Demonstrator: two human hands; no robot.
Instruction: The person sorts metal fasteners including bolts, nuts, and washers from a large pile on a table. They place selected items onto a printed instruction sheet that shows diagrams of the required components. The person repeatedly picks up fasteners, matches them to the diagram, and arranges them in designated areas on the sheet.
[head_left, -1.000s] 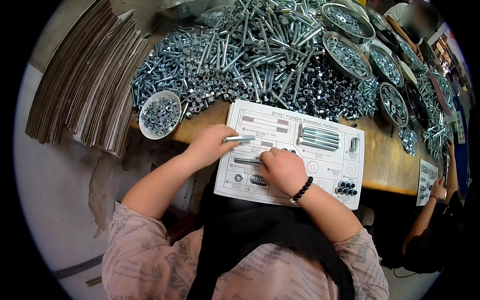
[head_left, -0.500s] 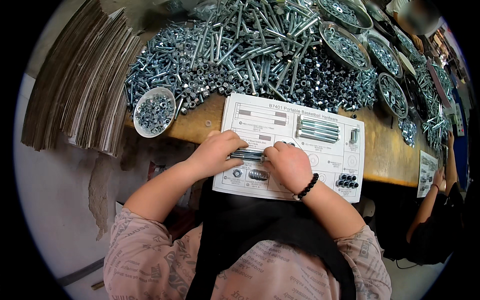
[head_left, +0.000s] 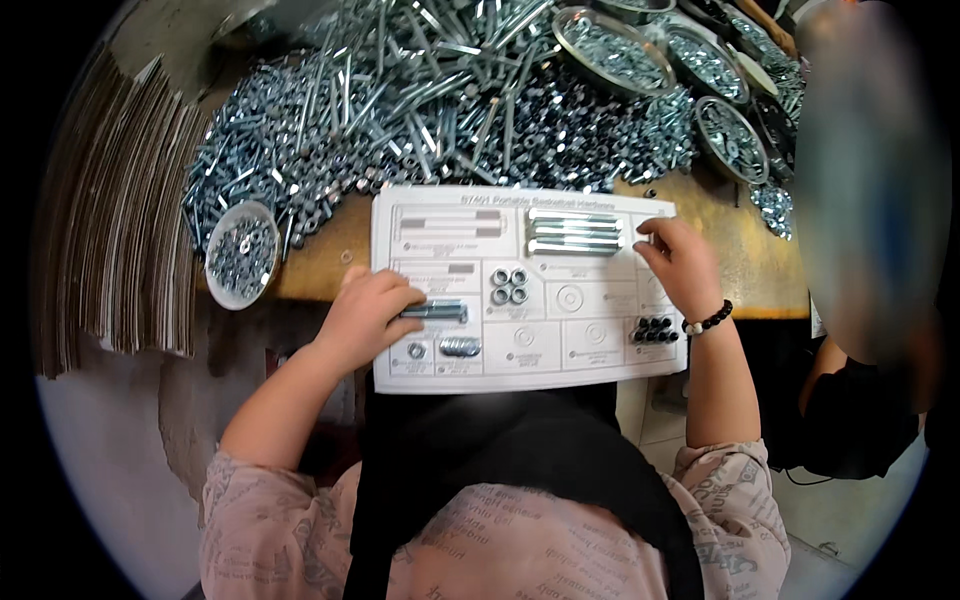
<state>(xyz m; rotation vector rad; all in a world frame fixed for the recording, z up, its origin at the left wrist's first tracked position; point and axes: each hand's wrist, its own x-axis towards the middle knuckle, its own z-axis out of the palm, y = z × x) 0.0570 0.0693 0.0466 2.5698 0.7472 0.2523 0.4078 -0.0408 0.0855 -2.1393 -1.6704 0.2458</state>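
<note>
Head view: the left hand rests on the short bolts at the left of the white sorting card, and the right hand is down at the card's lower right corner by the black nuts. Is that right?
Not quite. In the head view the right hand is at the upper right of the white sorting card, beside the long bolts, not down by the black nuts. The left hand does rest on the short bolts at the card's left.
</note>
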